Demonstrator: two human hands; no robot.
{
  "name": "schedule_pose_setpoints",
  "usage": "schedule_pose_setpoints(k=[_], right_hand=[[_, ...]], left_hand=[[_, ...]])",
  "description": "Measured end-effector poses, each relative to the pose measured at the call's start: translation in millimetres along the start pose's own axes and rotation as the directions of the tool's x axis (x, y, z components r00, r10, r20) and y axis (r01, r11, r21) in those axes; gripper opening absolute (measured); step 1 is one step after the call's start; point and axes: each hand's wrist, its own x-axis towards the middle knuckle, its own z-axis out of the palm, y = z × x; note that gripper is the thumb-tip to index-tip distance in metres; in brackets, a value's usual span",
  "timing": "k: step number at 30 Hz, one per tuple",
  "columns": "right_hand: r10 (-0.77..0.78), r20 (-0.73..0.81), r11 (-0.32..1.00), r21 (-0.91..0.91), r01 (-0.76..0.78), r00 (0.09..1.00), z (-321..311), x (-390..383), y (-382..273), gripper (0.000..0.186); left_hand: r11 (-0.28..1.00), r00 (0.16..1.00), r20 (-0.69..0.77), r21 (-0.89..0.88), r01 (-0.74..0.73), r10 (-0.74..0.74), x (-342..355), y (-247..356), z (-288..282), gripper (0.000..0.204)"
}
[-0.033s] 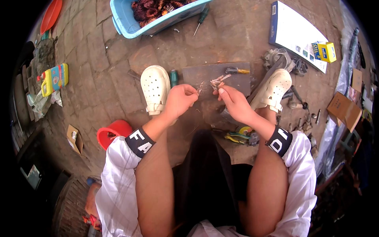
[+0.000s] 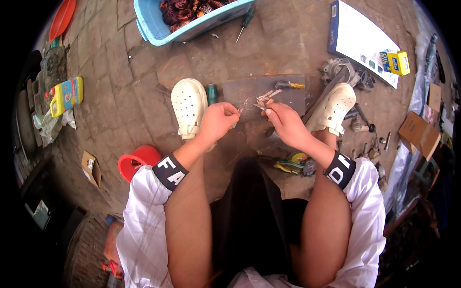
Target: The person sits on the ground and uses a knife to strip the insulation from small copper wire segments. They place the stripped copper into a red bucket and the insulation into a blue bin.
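Observation:
My left hand [image 2: 218,121] is closed in a pinch on a small tangle of thin wire strands [image 2: 240,110]. A short gap to the right, my right hand [image 2: 287,124] is closed too, and a small pointed metal piece [image 2: 260,106] sticks out from its fingertips toward the left; its other end is hidden by the fingers. Just past those fingertips, pale pinkish strips [image 2: 270,95] show over the dark flat board [image 2: 235,88]; whether they lie on it or are held, I cannot tell. A yellow-and-black handled tool [image 2: 290,85] rests on the board.
A light-blue tub [image 2: 192,34] of copper-coloured wire coils stands ahead, a screwdriver [image 2: 245,23] beside it. Yellow-handled pliers [image 2: 287,168] lie near my right knee. A red bucket [image 2: 144,156] is at left. Metal parts [image 2: 340,72], a yellow box [image 2: 397,63] and cartons lie right.
The pointed metal piece in my right hand now shows more plainly, turned toward the left hand. Both hands have otherwise barely moved.

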Motion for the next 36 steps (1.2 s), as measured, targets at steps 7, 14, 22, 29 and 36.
schedule_pose_setpoints(k=[7,14,22,29,36], right_hand=[[0.026,0.233,0.911,-0.406,0.074,0.972,7,14,-10,0.023],[-0.009,0.066,0.937,-0.349,0.032,0.998,30,9,-11,0.025],[0.084,0.068,0.961,-0.268,-0.063,0.994,30,10,-14,0.027],[0.075,0.105,0.981,-0.184,-0.054,0.992,32,13,-1,0.024],[0.077,0.132,0.988,-0.143,-0.058,0.988,28,15,0,0.026]], left_hand=[[0.908,0.957,-0.077,0.345,-0.236,0.278,8,-5,-8,0.013],[0.959,0.972,-0.095,0.211,-0.191,0.214,6,-10,-2,0.021],[0.975,0.977,-0.124,0.156,-0.155,0.175,5,-11,-1,0.025],[0.962,0.941,-0.257,0.217,-0.166,0.221,7,-16,5,0.038],[0.994,0.967,-0.241,0.077,-0.071,0.088,13,-24,10,0.043]])
